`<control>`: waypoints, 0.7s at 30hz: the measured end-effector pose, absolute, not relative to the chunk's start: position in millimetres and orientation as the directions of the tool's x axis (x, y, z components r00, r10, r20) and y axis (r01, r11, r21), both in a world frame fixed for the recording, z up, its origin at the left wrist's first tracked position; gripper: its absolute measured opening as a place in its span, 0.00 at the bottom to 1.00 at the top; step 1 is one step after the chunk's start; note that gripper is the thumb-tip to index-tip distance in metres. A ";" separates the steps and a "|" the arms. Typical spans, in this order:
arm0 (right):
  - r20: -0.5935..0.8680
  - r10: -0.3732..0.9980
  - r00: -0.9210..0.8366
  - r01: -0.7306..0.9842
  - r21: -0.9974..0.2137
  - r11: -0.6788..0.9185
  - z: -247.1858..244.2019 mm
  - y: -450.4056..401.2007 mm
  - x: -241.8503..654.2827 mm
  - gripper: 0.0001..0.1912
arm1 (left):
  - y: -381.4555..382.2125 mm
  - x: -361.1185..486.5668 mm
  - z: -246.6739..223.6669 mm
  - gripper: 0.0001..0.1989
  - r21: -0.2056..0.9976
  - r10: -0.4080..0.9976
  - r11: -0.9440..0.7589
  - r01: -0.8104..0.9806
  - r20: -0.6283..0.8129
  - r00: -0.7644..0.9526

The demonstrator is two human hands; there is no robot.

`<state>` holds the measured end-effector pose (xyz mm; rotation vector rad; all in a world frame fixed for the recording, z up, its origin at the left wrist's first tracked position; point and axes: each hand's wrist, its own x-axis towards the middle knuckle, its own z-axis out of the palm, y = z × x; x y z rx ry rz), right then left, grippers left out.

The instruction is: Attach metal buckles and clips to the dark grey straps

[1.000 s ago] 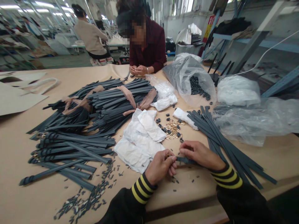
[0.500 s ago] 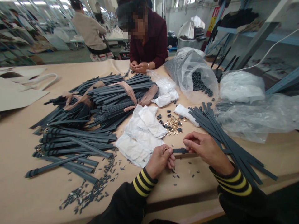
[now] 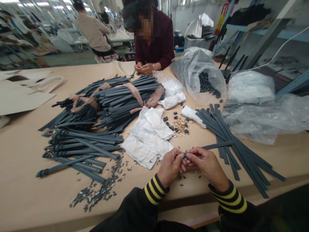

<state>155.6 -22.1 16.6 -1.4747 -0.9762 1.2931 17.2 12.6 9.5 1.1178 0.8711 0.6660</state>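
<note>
My left hand pinches the end of a dark grey strap, where a bit of gold buckle shows by the fingertips. Close against it, my right hand grips the same strap with thumb and finger on a small dark loop. What looks like the strap's tail runs out behind my right hand, over a fan of loose straps. Fingers hide most of the buckle end. Beyond my hands lie gold buckles mixed with dark loops.
Buckled straps and tied strap bundles lie left. White crumpled sheets sit mid-table, small dark pieces scattered nearby. A clear bag spills loops. Across the table a co-worker leans over their hands.
My right hand has moved left along the strap until it meets my left hand. The stretch of strap between them is now mostly covered. The view has shifted slightly.
</note>
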 end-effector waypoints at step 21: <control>-0.152 0.986 0.071 0.161 -0.974 -0.161 24.3 -25.5 150.0 0.08 | 2.0 15.8 7.3 0.15 0.984 0.826 0.125 0.123 -0.172 0.537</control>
